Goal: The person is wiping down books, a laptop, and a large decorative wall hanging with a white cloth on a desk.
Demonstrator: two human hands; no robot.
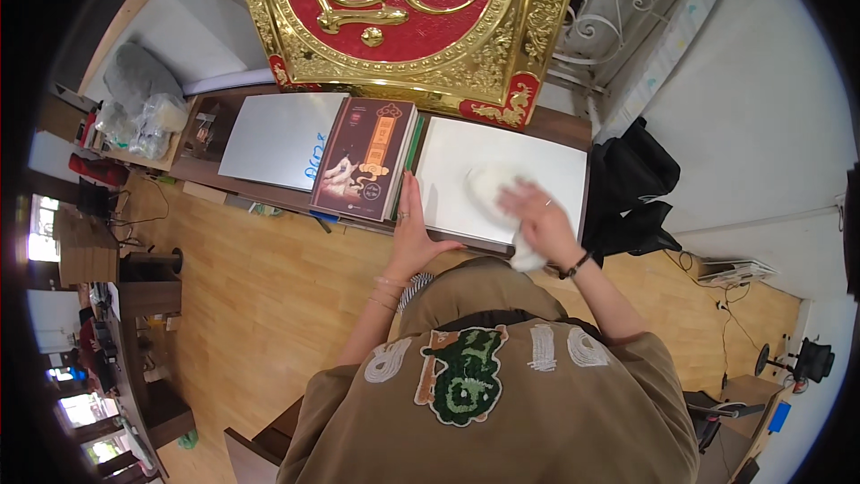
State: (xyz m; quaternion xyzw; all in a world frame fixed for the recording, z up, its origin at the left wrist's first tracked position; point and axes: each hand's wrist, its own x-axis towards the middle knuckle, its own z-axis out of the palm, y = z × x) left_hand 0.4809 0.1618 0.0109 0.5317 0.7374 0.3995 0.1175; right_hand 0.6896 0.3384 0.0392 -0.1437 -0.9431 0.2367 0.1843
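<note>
A white panel [448, 175] lies flat in front of me on a dark wooden top. My right hand [540, 215], somewhat blurred, presses a white cloth [493, 186] against it, and part of the cloth hangs over the near edge below my wrist. My left hand [417, 231] is open at the panel's near left corner, with fingers stretched upward beside the edge of a thick box-like book [365, 157]. That book has a dark brown cover with an orange title strip and a pale figure. Something green shows along its right side.
Another white panel [273, 139] with blue handwriting lies left of the book. Behind stands a large gold-framed red plaque [385, 45] with raised gold lettering. Black bags [632, 175] sit to the right. Plastic-wrapped items [143, 112] are at the far left. Cables trail on the wooden floor [242, 296].
</note>
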